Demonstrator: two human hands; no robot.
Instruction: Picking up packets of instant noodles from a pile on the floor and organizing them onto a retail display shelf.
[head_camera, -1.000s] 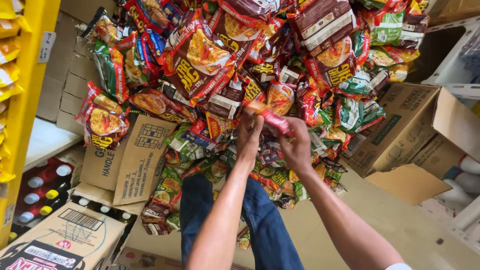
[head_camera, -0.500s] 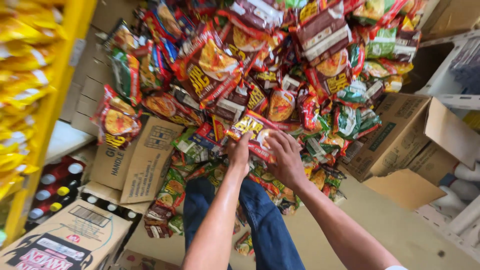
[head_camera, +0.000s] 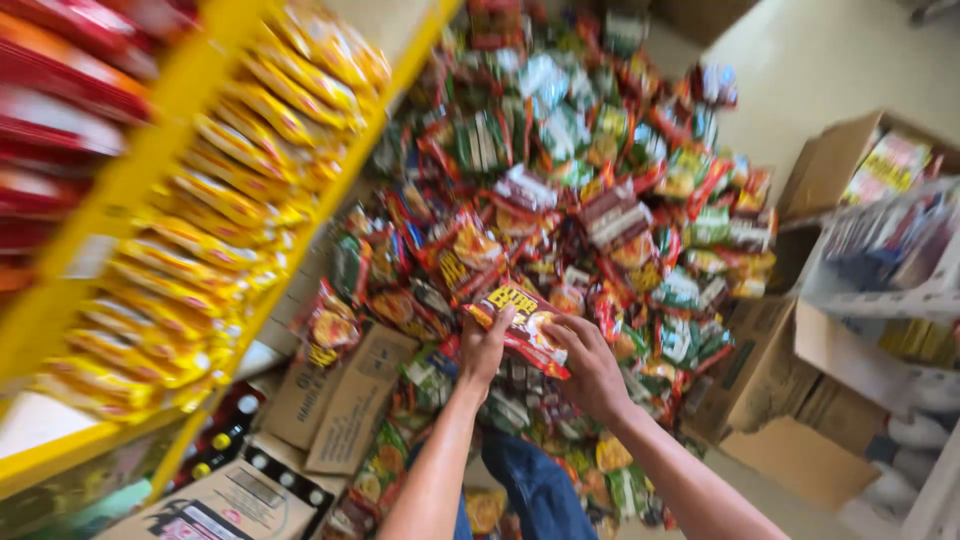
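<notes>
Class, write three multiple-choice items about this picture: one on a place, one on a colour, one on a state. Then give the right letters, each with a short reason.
1. Where is the yellow shelf?
A. left of the packet pile
B. right of it
C. behind the person

2. What is the main colour of the held packet?
A. blue
B. red
C. white

3. How is the packet held?
A. by both hands
B. by one hand
C. lying untouched

Answers:
1 A, the shelf fills the left side of the view.
2 B, its wrapper is red with yellow print.
3 A, the left hand and right hand each grip an end.
</notes>
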